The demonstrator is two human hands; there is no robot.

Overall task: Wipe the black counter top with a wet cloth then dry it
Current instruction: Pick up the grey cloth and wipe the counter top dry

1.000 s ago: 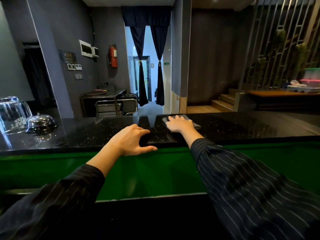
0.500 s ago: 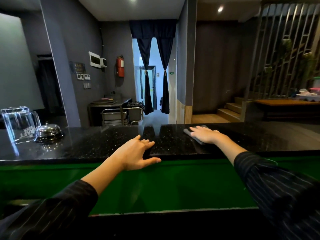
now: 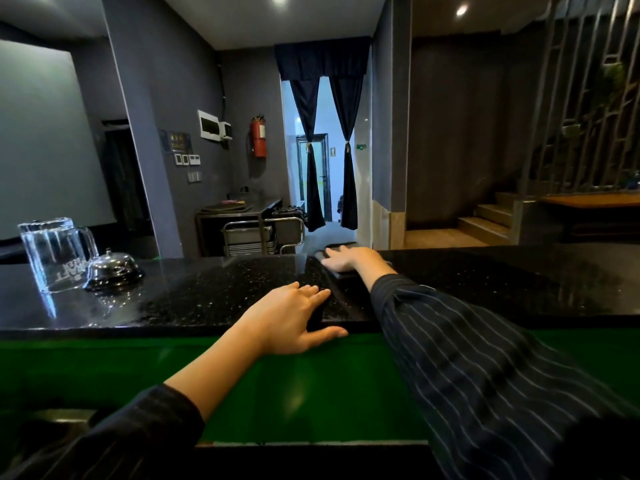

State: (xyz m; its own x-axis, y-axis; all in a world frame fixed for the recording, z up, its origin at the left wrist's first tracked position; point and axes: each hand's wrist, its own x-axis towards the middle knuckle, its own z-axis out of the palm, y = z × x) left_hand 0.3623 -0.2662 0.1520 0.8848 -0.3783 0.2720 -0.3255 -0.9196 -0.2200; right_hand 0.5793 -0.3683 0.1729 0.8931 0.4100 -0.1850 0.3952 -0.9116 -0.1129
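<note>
Right hand (image 3: 349, 258) lies flat on a grey cloth (image 3: 343, 273), fingers straight and close together, pressing it onto the black worktop (image 3: 207, 292) near the far edge. The cloth shows beyond the fingertips and under the wrist. Left hand (image 3: 291, 320) rests at the near edge of the worktop, its fingers spread loosely on the top surface and its thumb stretched along the front lip, holding nothing. Both arms wear a dark pinstriped sleeve (image 3: 485, 358). Well to the left on the worktop stands an upturned glass mug (image 3: 55, 254), with a chrome call bell (image 3: 112, 270) just beside it. Below the front edge runs a green panel (image 3: 311, 386).
</note>
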